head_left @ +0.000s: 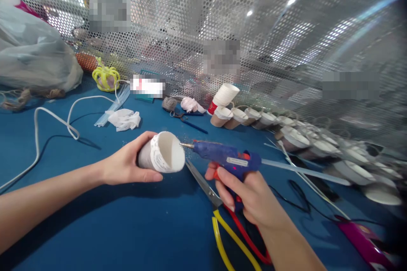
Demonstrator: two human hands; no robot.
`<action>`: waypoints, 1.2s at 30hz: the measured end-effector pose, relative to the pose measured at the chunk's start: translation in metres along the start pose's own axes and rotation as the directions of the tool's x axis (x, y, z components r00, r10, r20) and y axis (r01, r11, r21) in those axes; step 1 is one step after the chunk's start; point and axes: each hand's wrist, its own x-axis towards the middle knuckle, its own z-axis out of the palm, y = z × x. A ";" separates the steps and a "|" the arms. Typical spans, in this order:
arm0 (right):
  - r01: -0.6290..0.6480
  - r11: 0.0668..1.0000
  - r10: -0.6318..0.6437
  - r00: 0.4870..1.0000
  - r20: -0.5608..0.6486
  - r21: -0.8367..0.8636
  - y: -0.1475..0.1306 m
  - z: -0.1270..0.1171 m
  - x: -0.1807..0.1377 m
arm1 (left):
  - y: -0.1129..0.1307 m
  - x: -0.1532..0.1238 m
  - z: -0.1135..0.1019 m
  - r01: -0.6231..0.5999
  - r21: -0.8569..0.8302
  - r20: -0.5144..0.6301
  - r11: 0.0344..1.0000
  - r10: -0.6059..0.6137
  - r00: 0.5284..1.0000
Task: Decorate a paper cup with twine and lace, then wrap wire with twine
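Note:
My left hand [130,163] is wrapped round a paper cup [160,154] with a grey-brown side and a white lace band below its rim. The cup lies tilted, its mouth facing right. My right hand [244,194] grips a blue hot glue gun [229,155], with fingers at its orange trigger. The metal nozzle points left, right at the cup's rim; whether it touches, I cannot tell. A clear glue stick [305,170] juts from the gun's back. Beneath the gun lie scissors [205,186] with red and yellow handles, partly hidden by my right hand.
Rows of covered cups [294,137] line the right side, near a stack of white cups [226,94]. Pliers [190,123], twine balls [169,103], crumpled white cloth [124,119], glue sticks [111,108] and a yellow basket-like piece [106,77] lie behind. A white cable [36,135] loops left; perforated metal [178,21] stands behind.

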 end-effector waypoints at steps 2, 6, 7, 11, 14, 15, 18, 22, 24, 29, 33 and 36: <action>-0.013 1.000 0.013 1.000 -0.009 0.023 0.000 0.000 0.001 | 0.002 -0.001 -0.001 0.013 -0.041 0.031 0.999 -0.012 0.999; -0.002 0.990 -0.007 0.998 -0.068 -0.139 -0.003 -0.002 -0.002 | 0.009 0.000 -0.002 0.062 -0.039 0.056 0.997 -0.060 0.997; -0.001 0.979 -0.017 0.996 -0.083 -0.205 -0.005 -0.002 -0.004 | 0.010 0.000 -0.002 0.067 -0.028 0.051 0.997 -0.066 0.997; 0.007 0.928 -0.039 0.996 -0.079 -0.373 -0.009 -0.005 -0.008 | 0.012 0.001 -0.002 0.067 0.031 0.037 0.997 -0.068 0.997; 0.015 0.913 -0.030 0.999 -0.030 -0.407 -0.009 -0.008 -0.007 | 0.010 0.001 -0.002 0.045 0.053 0.035 0.998 -0.047 0.998; 0.020 0.907 -0.026 1.000 -0.009 -0.421 -0.008 -0.009 -0.006 | 0.010 0.001 -0.002 0.038 0.055 0.036 0.998 -0.040 0.999; 0.043 0.883 -0.025 0.999 0.044 -0.467 -0.006 -0.014 -0.003 | 0.008 0.001 -0.002 0.024 0.070 0.036 0.997 -0.026 0.999; 0.052 0.859 -0.014 0.997 0.078 -0.509 -0.009 -0.017 -0.004 | 0.008 0.001 -0.004 0.022 0.083 0.046 0.996 -0.026 0.999; 0.034 0.869 0.013 0.996 0.091 -0.494 -0.012 -0.017 -0.005 | 0.008 0.001 -0.005 0.025 0.091 0.048 0.996 -0.029 0.998; -0.013 0.969 0.029 0.998 0.063 -0.246 -0.014 -0.013 -0.007 | 0.007 0.001 -0.004 0.018 0.094 0.008 0.995 -0.019 1.000; -0.064 0.995 0.061 0.998 0.034 0.070 -0.009 -0.008 -0.003 | 0.000 0.000 0.001 0.016 -0.050 -0.023 0.999 -0.017 1.000; -0.114 0.964 0.104 0.993 0.055 0.238 -0.004 -0.004 0.000 | -0.004 -0.001 0.005 0.055 -0.182 0.000 0.982 -0.056 0.998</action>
